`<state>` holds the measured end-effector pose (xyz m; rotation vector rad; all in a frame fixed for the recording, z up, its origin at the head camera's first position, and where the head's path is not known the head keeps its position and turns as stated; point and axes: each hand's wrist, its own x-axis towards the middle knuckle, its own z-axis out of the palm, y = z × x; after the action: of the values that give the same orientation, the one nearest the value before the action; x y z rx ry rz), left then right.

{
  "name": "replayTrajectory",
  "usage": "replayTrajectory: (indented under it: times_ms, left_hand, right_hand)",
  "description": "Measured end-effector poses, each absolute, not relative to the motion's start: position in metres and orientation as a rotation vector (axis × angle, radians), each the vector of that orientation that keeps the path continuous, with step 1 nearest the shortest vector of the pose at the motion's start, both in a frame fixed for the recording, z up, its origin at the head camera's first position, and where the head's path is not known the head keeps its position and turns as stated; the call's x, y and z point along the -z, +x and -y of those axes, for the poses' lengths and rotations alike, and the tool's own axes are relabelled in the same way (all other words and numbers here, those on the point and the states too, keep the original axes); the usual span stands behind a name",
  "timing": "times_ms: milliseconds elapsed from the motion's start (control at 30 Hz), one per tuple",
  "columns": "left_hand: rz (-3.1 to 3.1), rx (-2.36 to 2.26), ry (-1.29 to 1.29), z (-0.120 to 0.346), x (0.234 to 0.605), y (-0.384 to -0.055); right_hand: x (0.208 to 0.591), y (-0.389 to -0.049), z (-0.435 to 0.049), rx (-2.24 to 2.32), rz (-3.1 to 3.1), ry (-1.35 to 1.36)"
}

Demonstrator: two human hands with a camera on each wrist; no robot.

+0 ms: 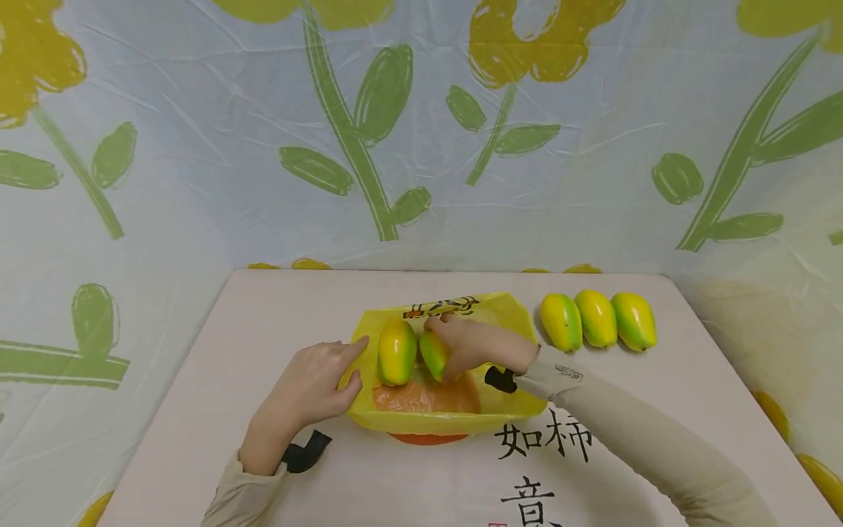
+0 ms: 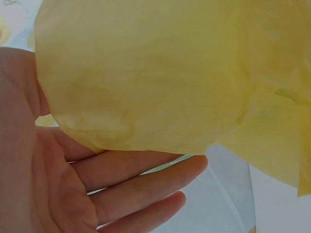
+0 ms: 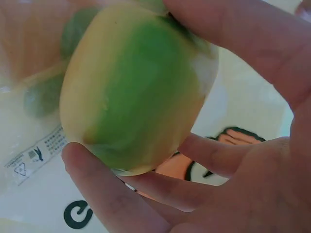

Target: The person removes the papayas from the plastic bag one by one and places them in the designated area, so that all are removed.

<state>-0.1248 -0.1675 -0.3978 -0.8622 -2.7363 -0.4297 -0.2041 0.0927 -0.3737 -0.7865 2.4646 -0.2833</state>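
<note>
A yellow plastic bag [image 1: 520, 322] lies spread with its mouth facing up. Inside it, a yellow-green mango [image 1: 397, 351] rests toward the left. My right hand [image 1: 466, 340] reaches into the bag and grips a second mango [image 3: 131, 92] beside the first, thumb on one end and fingers round the other. At the bag's left edge is my left hand [image 1: 319, 380], thumb and index finger spread against the plastic. In the left wrist view, the other fingers [image 2: 146, 179] extend loosely below the bag, which covers part of the thumb and index finger.
Several mangoes stand in a row at the back right, among them a nearest-left mango [image 1: 561, 322] and a far-right mango [image 1: 634, 322]. The pale table mat [image 1: 263, 307] bears black lettering [image 1: 527, 501]. A flowered cloth [image 1: 230, 146] hangs behind the table.
</note>
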Motion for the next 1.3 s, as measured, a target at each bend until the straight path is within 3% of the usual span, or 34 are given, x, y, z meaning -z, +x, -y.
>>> replayTrajectory:
  times_ms: [533, 1300]
  left_hand:
    - [2.734, 0.425, -0.871, 0.168, 0.399, -0.125]
    - [2.741, 0.434, -0.870, 0.169, 0.396, -0.125]
  right_hand:
    - [0.337, -0.187, -0.117, 0.476, -2.446, -0.878]
    - [0.317, -0.151, -0.151, 0.976, -2.423, -0.914]
